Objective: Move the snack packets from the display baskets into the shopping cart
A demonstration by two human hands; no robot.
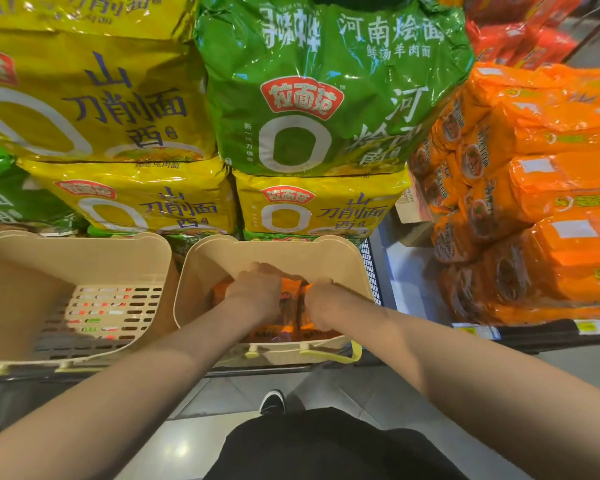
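Both my hands reach down into the right beige display basket [329,252]. Inside it lie orange snack packets [290,313]. My left hand [253,289] has its fingers curled over the packets on the left side. My right hand [321,301] grips the packets on the right side, close beside the left hand. The fingertips of both hands are hidden among the packets. A second beige basket [84,258] stands to the left, with a slotted bottom and no packets showing. The shopping cart is not in view.
Large yellow noodle bags [94,109] and a green noodle bag [319,88] are stacked right behind the baskets. Orange noodle packs [541,188] fill the shelf at the right. A yellow handle [340,356] hangs at the basket's front. My black shoe [272,401] stands on the tiled floor.
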